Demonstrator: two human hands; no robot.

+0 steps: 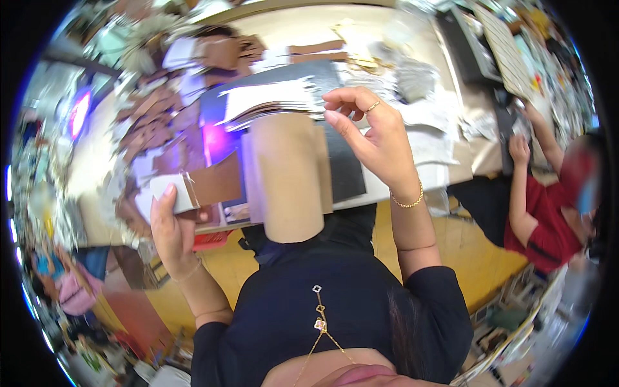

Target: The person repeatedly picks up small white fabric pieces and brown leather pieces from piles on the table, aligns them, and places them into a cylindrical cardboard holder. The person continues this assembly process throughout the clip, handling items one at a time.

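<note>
Holding a flat brown cardboard piece [216, 184] with a white end panel, the left hand [171, 229] has its fingers [166, 193] wrapped round that white end, thumb side under it, so the strip sticks out to the right toward the middle; the right hand [377, 138] hangs above the table [290, 26], fingers [342, 97] curled narrow and pinching the edge of a fanned stack of white-and-brown card sheets [271, 100], likely to peel one off the pile; the stack lies on a dark grey sheet [345, 164] which keeps it apart from the clutter; a tall plain brown cardboard tube or folded sleeve [287, 177] stands upright just below the stack, close to the person's body, between both hands; no print readable on it; more brown cut-outs [158, 122] lie scattered at the left of the table, white and grey paper [412, 80] at the right; a pink-violet glow [80, 113] shows at far left, blurred; a second person in a red top [548, 219] sits at right, their hands [519, 148] at the table edge; floor [464, 251] is yellow.
</note>
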